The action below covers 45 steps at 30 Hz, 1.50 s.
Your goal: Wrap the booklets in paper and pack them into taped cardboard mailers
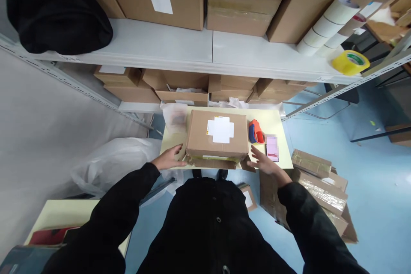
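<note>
A brown cardboard box [216,141] with a white label on top lies on a small pale yellow table [276,115]. Its near flaps hang open toward me. My left hand [168,158] rests flat and open at the box's near left corner. My right hand [263,162] is open with fingers stretched out beside the near right corner, touching the flap. A red and blue tape dispenser [256,132] lies just right of the box, and a pink phone [272,147] lies beyond it.
A clear plastic bag [175,116] stands left of the box. Metal shelves [212,51] hold cardboard boxes, white tape rolls [327,25] and a yellow tape roll [349,62]. Flattened cartons [321,188] lie on the blue floor at right. A white plastic sack [112,162] lies at left.
</note>
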Available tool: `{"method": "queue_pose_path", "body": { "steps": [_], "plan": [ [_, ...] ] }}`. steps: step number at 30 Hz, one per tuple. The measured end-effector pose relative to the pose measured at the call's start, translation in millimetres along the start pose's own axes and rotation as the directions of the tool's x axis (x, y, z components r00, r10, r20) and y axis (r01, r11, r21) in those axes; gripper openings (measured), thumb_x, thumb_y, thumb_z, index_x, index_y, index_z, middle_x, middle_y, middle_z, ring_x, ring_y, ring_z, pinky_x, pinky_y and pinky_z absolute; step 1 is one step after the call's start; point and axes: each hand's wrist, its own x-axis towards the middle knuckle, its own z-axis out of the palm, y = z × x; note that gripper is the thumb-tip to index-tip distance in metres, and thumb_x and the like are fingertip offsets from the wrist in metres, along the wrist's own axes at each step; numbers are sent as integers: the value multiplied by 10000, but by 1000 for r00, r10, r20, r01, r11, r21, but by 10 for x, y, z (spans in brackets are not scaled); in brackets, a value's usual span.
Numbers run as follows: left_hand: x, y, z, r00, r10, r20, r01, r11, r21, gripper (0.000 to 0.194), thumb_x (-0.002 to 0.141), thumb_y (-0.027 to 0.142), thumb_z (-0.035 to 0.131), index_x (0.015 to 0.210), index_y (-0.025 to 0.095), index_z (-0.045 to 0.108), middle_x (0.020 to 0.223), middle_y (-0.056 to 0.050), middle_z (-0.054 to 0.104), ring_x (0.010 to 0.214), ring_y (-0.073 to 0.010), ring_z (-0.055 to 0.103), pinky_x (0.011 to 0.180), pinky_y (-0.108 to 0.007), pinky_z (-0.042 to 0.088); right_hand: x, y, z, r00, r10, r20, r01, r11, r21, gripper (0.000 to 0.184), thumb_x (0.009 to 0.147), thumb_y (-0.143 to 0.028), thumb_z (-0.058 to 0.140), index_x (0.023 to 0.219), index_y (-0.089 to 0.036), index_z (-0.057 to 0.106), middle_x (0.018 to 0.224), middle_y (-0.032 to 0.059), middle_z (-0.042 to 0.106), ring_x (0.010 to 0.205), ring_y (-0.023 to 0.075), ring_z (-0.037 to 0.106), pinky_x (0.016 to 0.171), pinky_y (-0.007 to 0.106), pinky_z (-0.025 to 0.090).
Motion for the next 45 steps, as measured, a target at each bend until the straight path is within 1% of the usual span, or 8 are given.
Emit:
{"method": "queue_pose_path", "body": {
  "steps": [7, 17, 24, 27, 31, 35, 41, 45],
  "plan": [
    [-372, -107, 176, 984, 13, -179, 47, 944, 327, 305, 768, 363, 510, 931, 161, 669, 945, -97, 730, 851, -248, 668, 778, -339, 512, -295, 113, 209, 975, -66, -211, -12, 937, -350, 308, 808, -306, 523, 1041, -168, 669, 919, 112, 728, 827, 252, 696, 720, 338, 513],
    [-139, 542, -227, 818, 164, -552, -104, 985, 138, 367, 768, 502, 569, 897, 164, 629, 862, -70, 724, 772, -196, 673, 700, -273, 525, -33, -711, -761, 857, -211, -470, 99, 963, -252, 392, 792, -483, 547, 953, -144, 661, 721, 83, 720, 618, 203, 643, 538, 269, 453],
    [286, 690, -271, 786, 67, -614, 120, 959, 257, 365, 761, 353, 596, 1053, 134, 607, 870, -96, 718, 787, -224, 679, 751, -324, 518, 506, -829, -819, 861, -180, -476, 30, 952, -306, 359, 807, -415, 532, 979, -136, 679, 810, 122, 731, 699, 222, 662, 620, 308, 490],
    [242, 733, -242, 769, 195, -609, 115, 895, 431, 440, 759, 292, 619, 1169, 142, 560, 1099, -130, 670, 984, -254, 644, 868, -358, 494, 517, -791, -792, 831, -272, -486, 50, 905, -422, 404, 843, -379, 511, 1133, -123, 626, 908, 140, 722, 816, 251, 660, 727, 357, 502],
    [-1, 957, -144, 817, 390, -423, 74, 658, 749, 347, 798, 291, 608, 1125, 174, 599, 1225, -131, 606, 1155, -312, 543, 954, -424, 423, 299, -886, -722, 734, -583, -349, 118, 615, -780, 408, 852, -274, 540, 1232, -124, 557, 1182, 201, 624, 1093, 327, 549, 944, 497, 400],
    [-193, 1159, -12, 968, 224, -117, -22, 537, 843, 184, 868, 314, 535, 924, 188, 657, 996, -89, 687, 942, -266, 638, 803, -356, 455, 86, -1088, -577, 810, -581, 77, 295, 291, -910, 146, 880, -202, 513, 890, -160, 653, 920, 140, 670, 917, 273, 596, 862, 404, 411],
    [-299, 1091, 20, 995, 32, -95, 58, 585, 809, 496, 837, 598, 496, 1057, 185, 660, 1033, -112, 709, 987, -301, 648, 770, -339, 463, 44, -1097, -489, 916, -302, 265, 380, 441, -813, 132, 838, -291, 625, 938, -228, 684, 863, 55, 727, 796, 235, 674, 687, 302, 448],
    [-367, 1042, -8, 998, -62, -27, 60, 639, 767, 734, 719, 726, 524, 1199, 177, 612, 1256, -133, 626, 1139, -335, 594, 867, -361, 470, 61, -957, -491, 903, -260, 343, 430, 530, -730, 295, 784, -409, 686, 1017, -229, 705, 1042, 74, 727, 964, 268, 675, 801, 345, 505]
  ]
}}
